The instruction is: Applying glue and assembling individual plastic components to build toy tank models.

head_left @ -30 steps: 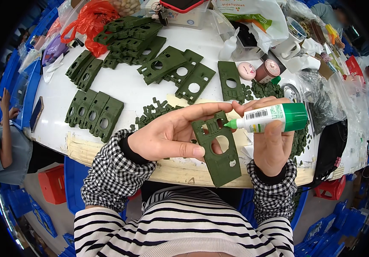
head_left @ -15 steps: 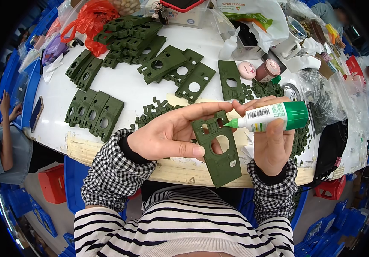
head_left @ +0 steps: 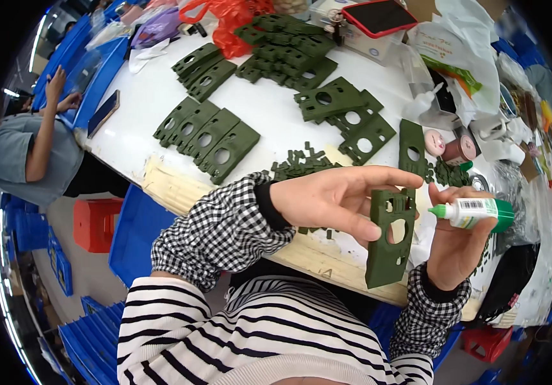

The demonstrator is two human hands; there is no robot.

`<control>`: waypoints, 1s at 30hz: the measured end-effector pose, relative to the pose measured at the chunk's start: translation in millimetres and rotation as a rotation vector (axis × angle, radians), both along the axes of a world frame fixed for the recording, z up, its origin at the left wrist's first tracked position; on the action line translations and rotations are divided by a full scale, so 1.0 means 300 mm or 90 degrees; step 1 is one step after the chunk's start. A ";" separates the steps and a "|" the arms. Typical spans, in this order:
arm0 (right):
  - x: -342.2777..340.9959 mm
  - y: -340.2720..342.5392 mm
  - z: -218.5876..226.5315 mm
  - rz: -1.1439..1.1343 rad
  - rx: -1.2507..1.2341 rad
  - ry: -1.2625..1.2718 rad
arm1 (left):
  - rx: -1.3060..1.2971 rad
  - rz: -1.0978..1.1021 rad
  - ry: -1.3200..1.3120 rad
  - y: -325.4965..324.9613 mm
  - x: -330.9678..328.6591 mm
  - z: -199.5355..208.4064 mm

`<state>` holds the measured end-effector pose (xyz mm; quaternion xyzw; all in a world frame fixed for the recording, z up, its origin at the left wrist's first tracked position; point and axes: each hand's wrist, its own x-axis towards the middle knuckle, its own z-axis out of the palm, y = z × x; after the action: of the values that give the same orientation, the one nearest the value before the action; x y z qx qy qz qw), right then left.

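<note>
My left hand (head_left: pixel 334 200) grips a dark green plastic plate (head_left: pixel 381 264) by its left side, thumb on the face. The plate stands nearly upright and has a large round hole with smaller openings above it. In my right hand (head_left: pixel 457 250) is a white glue bottle (head_left: pixel 471 212) with a green base and green nozzle. It lies sideways, nozzle towards the plate with a small gap between. Behind my left hand, small green pieces (head_left: pixel 301 162) are heaped on the table. Similar plates lie beyond in a row (head_left: pixel 207 138), a loose group (head_left: pixel 360 136) and a pile (head_left: pixel 292 54).
A single green plate (head_left: pixel 412 149), a pink round tub (head_left: pixel 435 142) and more small pieces (head_left: pixel 450 172) lie to the right. A red-edged phone (head_left: pixel 378 18) rests on a box at the back. Another person (head_left: pixel 39 147) sits at the left, near a red stool (head_left: pixel 98 224).
The view has turned, so the table appears shifted right. The glue nozzle, earlier at the plate's upper opening, has drawn away to the right. The plate is now turned more upright.
</note>
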<state>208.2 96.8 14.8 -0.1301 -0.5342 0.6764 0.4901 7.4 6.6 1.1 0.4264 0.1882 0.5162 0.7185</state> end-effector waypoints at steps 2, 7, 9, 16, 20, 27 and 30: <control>0.000 0.005 -0.015 0.004 -0.002 0.006 | -0.002 0.008 -0.012 -0.010 -0.006 -0.006; 0.078 0.030 -0.037 -0.130 0.043 0.041 | 0.018 0.093 -0.024 0.003 -0.031 -0.020; 0.118 0.011 -0.048 -0.230 0.111 -0.003 | 0.025 0.160 -0.031 0.005 -0.040 -0.014; 0.231 -0.089 -0.108 -0.284 0.081 -0.103 | 0.072 0.403 0.037 -0.011 -0.055 0.009; 0.305 -0.120 -0.108 -0.305 0.058 -0.043 | 0.206 0.706 0.232 -0.141 -0.139 0.047; 0.290 -0.144 -0.090 -0.331 0.000 0.035 | 0.001 1.087 0.405 -0.441 -0.516 -0.038; 0.264 -0.146 -0.096 -0.301 0.004 0.014 | -0.027 1.183 0.444 -0.545 -0.738 -0.151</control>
<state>287.5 53.1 -14.1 -0.2430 -0.4855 0.5427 0.6408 -214.0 -156.8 -44.0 0.2246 0.6577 0.7165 -0.0595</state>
